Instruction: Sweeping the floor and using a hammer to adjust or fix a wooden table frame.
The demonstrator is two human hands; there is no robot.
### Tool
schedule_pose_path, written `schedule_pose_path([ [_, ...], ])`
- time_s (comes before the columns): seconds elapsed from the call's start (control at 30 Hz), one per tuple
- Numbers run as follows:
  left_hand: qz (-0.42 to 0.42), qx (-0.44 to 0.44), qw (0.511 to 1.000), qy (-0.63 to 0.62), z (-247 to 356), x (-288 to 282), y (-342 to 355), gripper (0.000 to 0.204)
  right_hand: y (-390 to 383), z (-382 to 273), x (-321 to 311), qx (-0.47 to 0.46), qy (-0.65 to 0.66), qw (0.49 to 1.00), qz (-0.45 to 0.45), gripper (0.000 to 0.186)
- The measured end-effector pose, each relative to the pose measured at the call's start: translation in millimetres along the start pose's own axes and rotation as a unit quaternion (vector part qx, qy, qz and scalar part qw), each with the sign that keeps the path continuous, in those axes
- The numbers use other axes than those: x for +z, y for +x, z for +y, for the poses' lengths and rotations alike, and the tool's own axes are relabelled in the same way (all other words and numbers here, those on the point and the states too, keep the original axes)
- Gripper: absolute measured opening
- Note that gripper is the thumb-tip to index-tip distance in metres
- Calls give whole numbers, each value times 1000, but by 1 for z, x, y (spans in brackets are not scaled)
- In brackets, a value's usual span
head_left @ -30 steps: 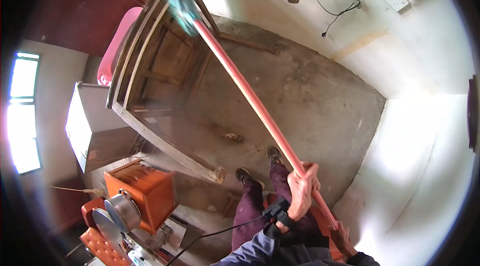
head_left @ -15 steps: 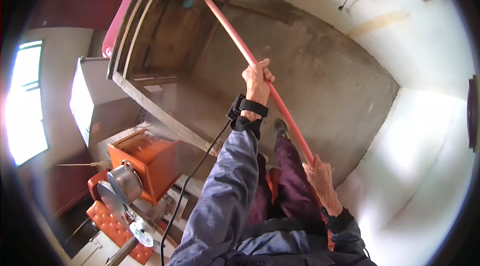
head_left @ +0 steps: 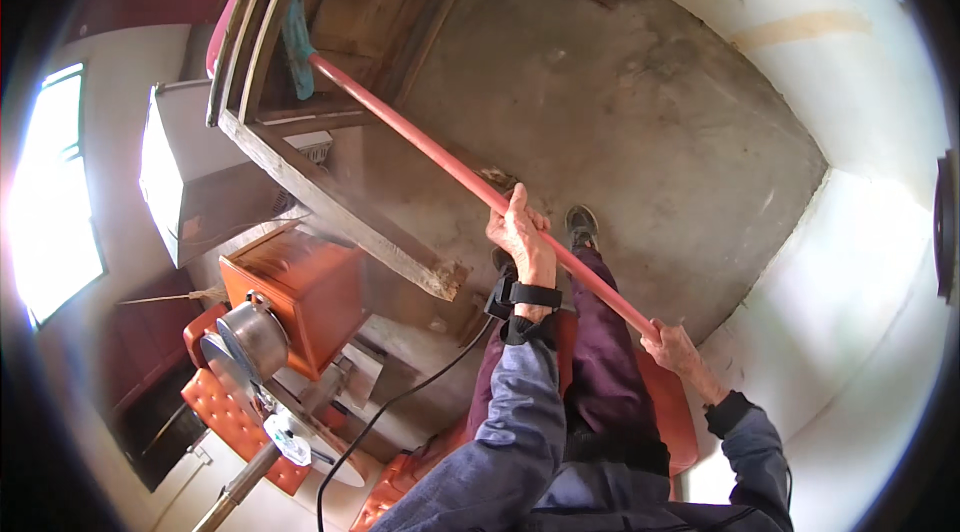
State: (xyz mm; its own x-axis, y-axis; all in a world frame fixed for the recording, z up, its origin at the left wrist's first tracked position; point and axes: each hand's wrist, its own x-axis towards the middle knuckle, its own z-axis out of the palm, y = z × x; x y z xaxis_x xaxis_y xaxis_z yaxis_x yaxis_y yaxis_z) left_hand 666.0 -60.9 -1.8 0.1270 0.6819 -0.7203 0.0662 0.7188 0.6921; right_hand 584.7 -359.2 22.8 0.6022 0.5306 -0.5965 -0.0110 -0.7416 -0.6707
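Both my hands hold a mop by its long pink handle (head_left: 430, 149), which slants from far left to near right. My left hand (head_left: 523, 242) is wrapped round the middle of the handle, the thumb pointing up along it. Near the handle's lower end, my right hand (head_left: 677, 350) is closed round it. The mop's narrow teal head (head_left: 298, 44) is at the inner side of a wooden frame (head_left: 238, 32); whether it touches the wood I cannot tell. A black strap with a cable sits on my left wrist.
A wooden leg (head_left: 340, 204) runs from the frame toward my feet. To my left are an orange cabinet (head_left: 325, 307), a metal pot (head_left: 252, 340) and a tufted orange seat (head_left: 222, 422). Grey floor (head_left: 690, 172) meets a white wall (head_left: 860, 242). A black cable (head_left: 395, 400) hangs from my wrist.
The mop head has come down and left along the inside of the wooden frame. Both hands keep hold of the handle, which slants more toward level. The view has shifted somewhat.
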Motion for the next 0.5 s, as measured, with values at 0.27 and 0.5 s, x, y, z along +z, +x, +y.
schedule_pose_path([
  [0.27,51,30,992,111,-57,-16,116,16,50,33,50,-117,-6,993,-10,17],
  [0.5,-43,32,971,234,-57,-22,111,21,63,-94,38,97,168,979,-62,33],
])
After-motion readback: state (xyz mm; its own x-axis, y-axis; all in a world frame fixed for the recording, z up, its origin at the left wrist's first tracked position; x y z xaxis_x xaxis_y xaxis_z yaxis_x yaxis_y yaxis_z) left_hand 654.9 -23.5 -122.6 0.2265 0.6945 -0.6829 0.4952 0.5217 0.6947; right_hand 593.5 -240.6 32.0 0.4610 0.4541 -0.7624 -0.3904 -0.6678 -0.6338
